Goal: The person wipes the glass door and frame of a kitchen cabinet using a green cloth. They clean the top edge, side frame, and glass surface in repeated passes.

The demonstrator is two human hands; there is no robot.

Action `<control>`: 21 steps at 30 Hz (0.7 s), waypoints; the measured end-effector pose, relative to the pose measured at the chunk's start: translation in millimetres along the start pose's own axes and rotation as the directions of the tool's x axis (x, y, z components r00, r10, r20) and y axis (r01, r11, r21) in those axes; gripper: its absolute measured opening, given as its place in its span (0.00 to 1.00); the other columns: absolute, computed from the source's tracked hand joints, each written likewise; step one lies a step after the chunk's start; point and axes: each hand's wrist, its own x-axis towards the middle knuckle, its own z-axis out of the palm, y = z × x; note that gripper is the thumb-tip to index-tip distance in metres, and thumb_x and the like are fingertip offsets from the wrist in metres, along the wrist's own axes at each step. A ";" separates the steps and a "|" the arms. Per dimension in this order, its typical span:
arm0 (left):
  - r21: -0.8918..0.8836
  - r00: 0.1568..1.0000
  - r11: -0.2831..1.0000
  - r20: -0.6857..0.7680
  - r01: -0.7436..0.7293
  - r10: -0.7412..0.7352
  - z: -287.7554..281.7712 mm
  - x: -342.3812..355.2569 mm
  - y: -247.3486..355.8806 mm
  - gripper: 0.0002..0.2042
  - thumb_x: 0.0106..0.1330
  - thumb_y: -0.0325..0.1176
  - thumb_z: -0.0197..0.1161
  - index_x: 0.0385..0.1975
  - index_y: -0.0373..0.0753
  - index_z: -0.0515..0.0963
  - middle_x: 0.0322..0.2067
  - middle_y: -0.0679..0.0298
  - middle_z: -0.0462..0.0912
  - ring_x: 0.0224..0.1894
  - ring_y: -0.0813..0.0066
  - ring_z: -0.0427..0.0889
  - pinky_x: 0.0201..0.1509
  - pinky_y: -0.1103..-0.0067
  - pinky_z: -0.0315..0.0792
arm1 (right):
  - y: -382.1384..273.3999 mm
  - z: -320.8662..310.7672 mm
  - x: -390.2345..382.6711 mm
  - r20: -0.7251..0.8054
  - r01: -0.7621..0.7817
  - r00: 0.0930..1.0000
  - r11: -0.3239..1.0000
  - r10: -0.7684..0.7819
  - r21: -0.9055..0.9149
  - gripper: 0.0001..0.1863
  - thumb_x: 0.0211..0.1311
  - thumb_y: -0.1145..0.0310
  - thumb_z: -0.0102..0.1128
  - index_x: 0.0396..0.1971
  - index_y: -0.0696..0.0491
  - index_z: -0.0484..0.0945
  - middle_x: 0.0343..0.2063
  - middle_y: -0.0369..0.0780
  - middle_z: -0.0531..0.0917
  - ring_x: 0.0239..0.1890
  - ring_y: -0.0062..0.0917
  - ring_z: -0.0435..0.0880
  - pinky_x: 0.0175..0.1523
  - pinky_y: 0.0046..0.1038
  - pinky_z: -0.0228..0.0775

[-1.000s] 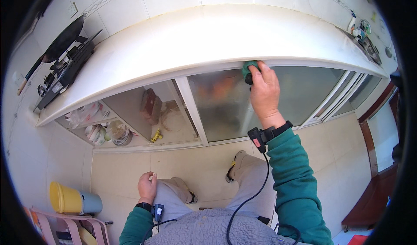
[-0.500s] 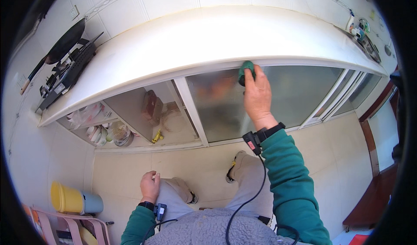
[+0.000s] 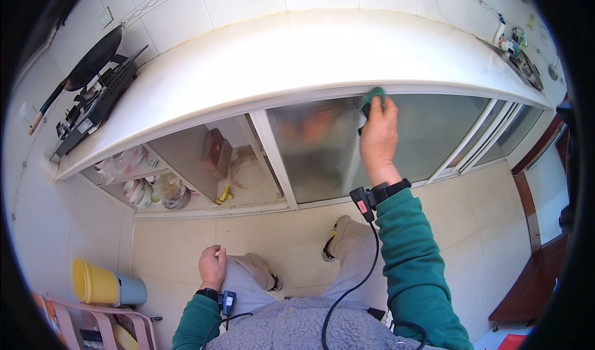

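My right hand (image 3: 379,136) grips a green cloth (image 3: 375,91) with something dark in it, held against the top of the frosted glass sliding door (image 3: 434,133), just under the front edge of the white countertop (image 3: 279,52). The hand covers part of the cloth. My left hand (image 3: 212,266) hangs low beside my left leg, fingers loosely curled and nothing visible in them. To the left of the glass door, the cabinet (image 3: 283,186) stands open, showing a reddish brick-like block (image 3: 215,155), a small yellow object (image 3: 224,195) and bowls and bags (image 3: 139,192) on its shelves.
A black wok (image 3: 93,62) and gas stove (image 3: 99,108) are at the counter's left end; a sink with bottles (image 3: 527,71) at the right. A yellow bucket (image 3: 87,279) and pink rack (image 3: 124,325) stand lower left, dark red wooden furniture (image 3: 520,300) at the right.
My right hand and the green cloth moved slightly left, then back to the right along the door's top, now a little right of where they began. My left hand stays where it was.
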 end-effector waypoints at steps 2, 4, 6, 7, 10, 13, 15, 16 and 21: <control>-0.002 1.000 1.000 0.005 0.016 -0.016 -1.9 -0.6 0.6 0.13 0.61 0.39 0.61 0.36 0.34 0.80 0.37 0.52 0.82 0.40 0.55 0.81 0.45 0.68 0.75 | 2.0 -2.3 4.2 -0.031 -0.100 0.994 0.993 0.102 0.066 0.23 0.58 0.79 0.50 0.56 0.58 0.69 0.51 0.53 0.70 0.50 0.49 0.74 0.52 0.40 0.71; 0.001 1.000 1.000 0.013 0.023 -0.023 -3.0 0.7 1.9 0.13 0.61 0.39 0.61 0.36 0.34 0.81 0.37 0.52 0.82 0.39 0.56 0.81 0.44 0.68 0.76 | -4.5 -1.1 4.5 0.001 -0.177 0.984 0.977 0.178 0.116 0.23 0.57 0.80 0.49 0.55 0.58 0.69 0.51 0.54 0.70 0.51 0.49 0.74 0.52 0.40 0.71; 0.023 1.000 1.000 0.015 -0.009 0.008 -2.5 3.5 3.9 0.13 0.62 0.39 0.61 0.37 0.34 0.81 0.38 0.52 0.82 0.38 0.56 0.81 0.44 0.68 0.76 | -22.3 3.7 -2.7 0.009 -0.074 0.997 0.990 0.073 0.124 0.22 0.57 0.80 0.49 0.54 0.58 0.70 0.49 0.54 0.71 0.50 0.49 0.74 0.53 0.40 0.71; 0.049 1.000 0.999 0.016 -0.004 0.004 -1.7 4.5 5.1 0.13 0.62 0.39 0.61 0.37 0.34 0.81 0.38 0.52 0.82 0.38 0.56 0.81 0.43 0.68 0.76 | -33.3 6.0 -7.6 0.042 -0.003 0.999 0.991 -0.003 0.136 0.22 0.56 0.79 0.50 0.54 0.58 0.70 0.49 0.54 0.71 0.50 0.48 0.75 0.53 0.40 0.71; 0.028 1.000 0.999 0.004 -0.021 0.021 1.8 4.0 7.7 0.13 0.62 0.39 0.61 0.37 0.34 0.80 0.38 0.52 0.82 0.38 0.56 0.81 0.43 0.68 0.76 | -52.3 8.9 -13.9 0.084 0.121 0.987 0.977 -0.137 0.174 0.21 0.56 0.78 0.51 0.53 0.58 0.71 0.49 0.54 0.72 0.50 0.47 0.75 0.53 0.39 0.71; -0.017 1.000 1.000 -0.004 0.003 -0.003 1.3 0.2 6.5 0.13 0.62 0.39 0.61 0.37 0.34 0.80 0.37 0.53 0.82 0.39 0.57 0.81 0.43 0.69 0.76 | -50.3 5.2 -10.7 0.102 0.063 0.991 0.983 -0.081 0.173 0.21 0.56 0.78 0.52 0.53 0.58 0.71 0.49 0.53 0.72 0.49 0.47 0.75 0.52 0.39 0.71; -0.014 1.000 1.000 -0.008 0.001 -0.001 -0.1 -0.5 4.5 0.13 0.62 0.38 0.61 0.37 0.34 0.80 0.37 0.53 0.82 0.39 0.57 0.81 0.43 0.69 0.76 | -41.6 0.7 -7.0 0.042 -0.068 0.997 0.987 0.062 0.146 0.22 0.56 0.78 0.53 0.53 0.58 0.71 0.49 0.53 0.72 0.49 0.47 0.75 0.51 0.39 0.72; -0.007 1.000 1.000 -0.004 0.010 -0.010 -0.7 0.0 3.8 0.13 0.62 0.38 0.61 0.37 0.34 0.80 0.37 0.53 0.82 0.39 0.57 0.81 0.43 0.69 0.76 | -40.4 0.1 -6.9 0.030 -0.056 0.998 0.987 0.052 0.152 0.22 0.56 0.78 0.53 0.53 0.57 0.71 0.48 0.53 0.72 0.49 0.47 0.75 0.50 0.39 0.72; -0.052 1.000 0.999 0.015 -0.006 0.007 1.6 3.8 4.8 0.12 0.61 0.38 0.61 0.37 0.34 0.80 0.37 0.53 0.82 0.39 0.56 0.81 0.44 0.69 0.76 | -71.0 12.5 -18.4 0.102 0.031 0.993 0.981 -0.052 0.194 0.25 0.53 0.78 0.54 0.54 0.55 0.70 0.48 0.51 0.72 0.47 0.47 0.75 0.49 0.40 0.73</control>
